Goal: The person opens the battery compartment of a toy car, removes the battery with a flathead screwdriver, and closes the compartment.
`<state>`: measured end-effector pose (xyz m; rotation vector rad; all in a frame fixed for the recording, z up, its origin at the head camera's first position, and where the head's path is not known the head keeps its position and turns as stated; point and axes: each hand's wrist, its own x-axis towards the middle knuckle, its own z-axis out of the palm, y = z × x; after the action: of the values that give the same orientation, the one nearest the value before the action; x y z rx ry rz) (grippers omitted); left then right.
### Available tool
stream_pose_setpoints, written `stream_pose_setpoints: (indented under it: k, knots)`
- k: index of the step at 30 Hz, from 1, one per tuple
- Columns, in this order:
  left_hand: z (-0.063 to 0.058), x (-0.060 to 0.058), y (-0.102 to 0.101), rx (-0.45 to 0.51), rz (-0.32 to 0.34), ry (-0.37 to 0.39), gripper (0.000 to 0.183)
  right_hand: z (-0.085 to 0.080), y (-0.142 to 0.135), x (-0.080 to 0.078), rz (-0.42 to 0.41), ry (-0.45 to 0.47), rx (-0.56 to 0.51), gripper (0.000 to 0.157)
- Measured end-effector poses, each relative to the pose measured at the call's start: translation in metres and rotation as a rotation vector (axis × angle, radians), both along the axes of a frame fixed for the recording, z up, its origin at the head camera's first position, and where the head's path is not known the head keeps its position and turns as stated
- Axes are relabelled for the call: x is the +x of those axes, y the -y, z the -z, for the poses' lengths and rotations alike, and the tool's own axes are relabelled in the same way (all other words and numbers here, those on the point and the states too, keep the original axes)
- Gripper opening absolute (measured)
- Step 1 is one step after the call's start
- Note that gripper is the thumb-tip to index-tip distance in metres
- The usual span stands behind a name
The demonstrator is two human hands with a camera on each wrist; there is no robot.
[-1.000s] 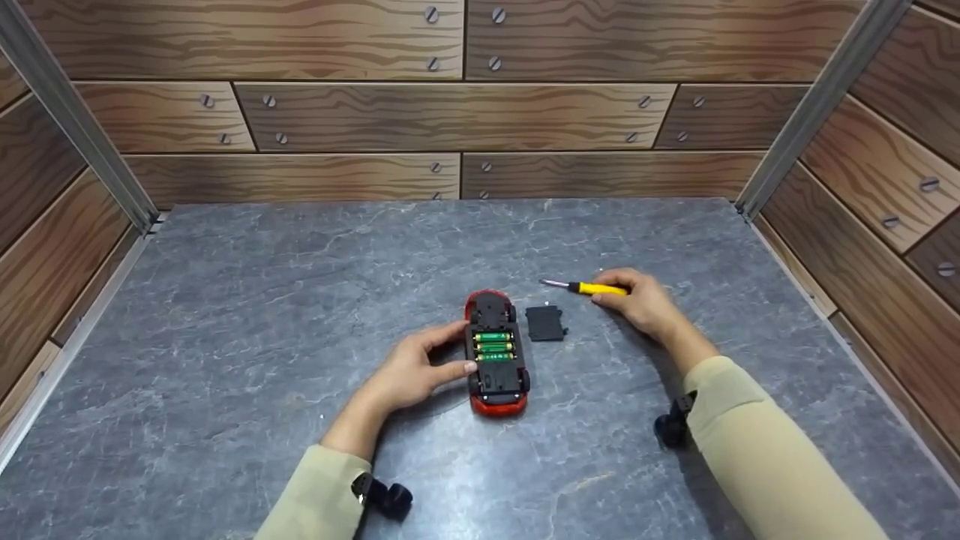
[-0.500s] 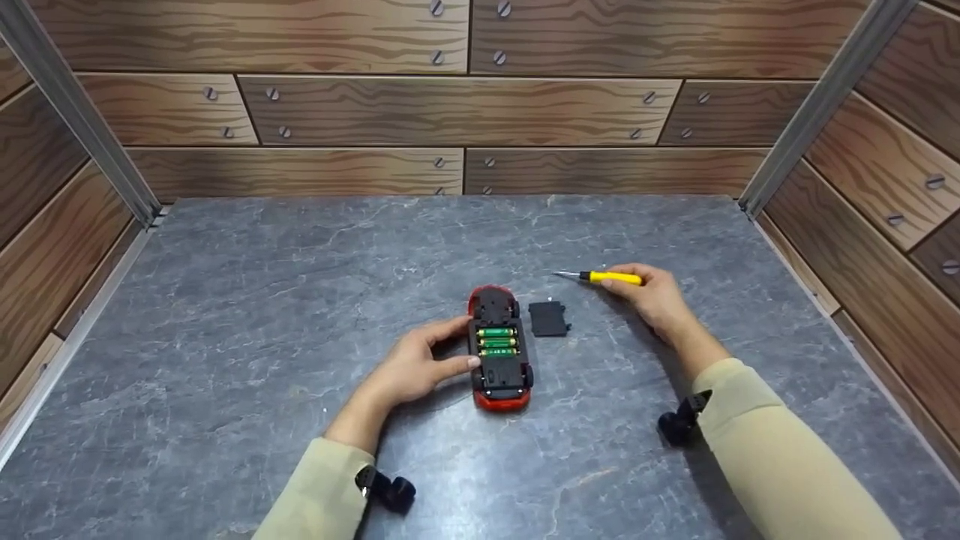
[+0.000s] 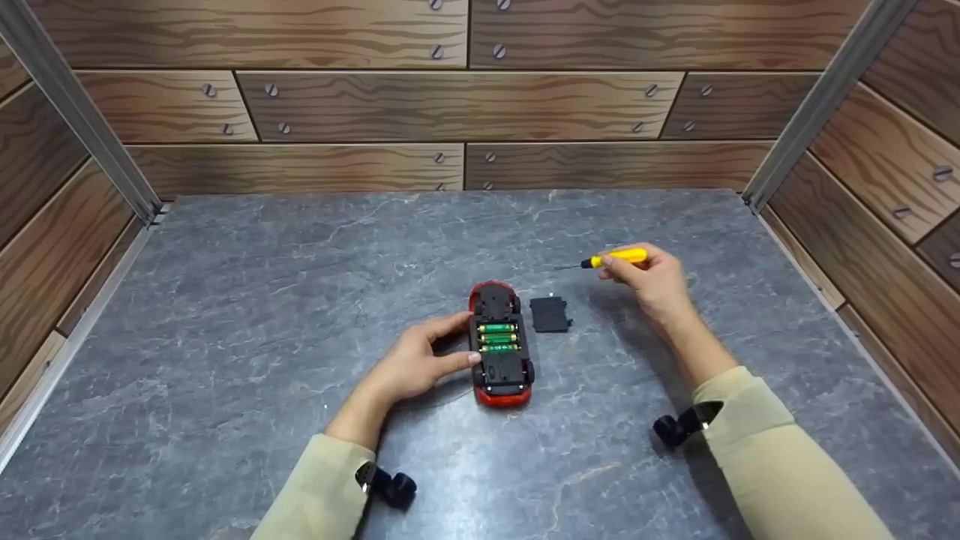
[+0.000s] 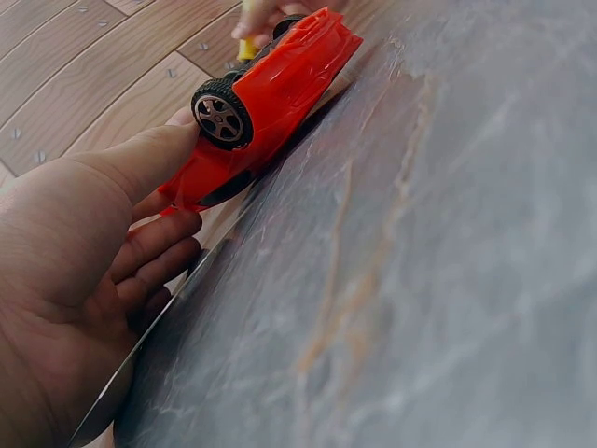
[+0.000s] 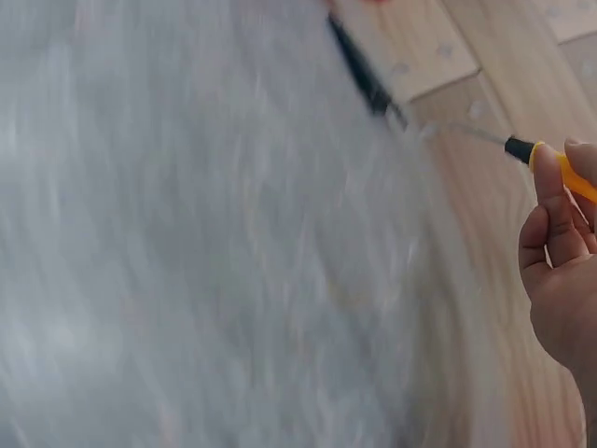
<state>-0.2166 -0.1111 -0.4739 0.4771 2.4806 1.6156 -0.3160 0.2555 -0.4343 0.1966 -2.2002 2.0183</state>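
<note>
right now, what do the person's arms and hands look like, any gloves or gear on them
The left sleeve and right sleeve are pale khaki, each with a small black camera at the cuff. The left hand and right hand are bare, ungloved.

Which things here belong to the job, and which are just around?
Likely job:
red toy car, touched by left hand
three green batteries in its bay
loose black cover
yellow screwdriver in right hand

Just around:
wrist cameras
wood-patterned walls

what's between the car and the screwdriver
The black cover, in the head view: it lies between the car and the screwdriver, with a tiny pale bit by its far edge.
</note>
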Motion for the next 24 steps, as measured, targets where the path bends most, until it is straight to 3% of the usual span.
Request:
stream_pose_setpoints:
  k: [4, 10, 16, 24]
  knots:
    - [0.001, -0.001, -0.001, 0.019, 0.012, -0.003, 0.071, -0.008, 0.014, 0.01, -0.024, -0.067, -0.049, 0.016]
    - [0.003, -0.002, -0.001, 0.011, 0.01, -0.003, 0.07, -0.016, 0.029, 0.024, -0.085, -0.139, -0.107, 0.029]
    - [0.004, -0.002, -0.001, 0.003, 0.008, -0.004, 0.07, -0.024, 0.032, 0.036, -0.193, -0.136, -0.107, 0.031]
    - [0.002, -0.001, 0.002, 0.0, 0.004, -0.004, 0.072, -0.033, 0.04, 0.047, -0.242, -0.142, -0.003, 0.024]
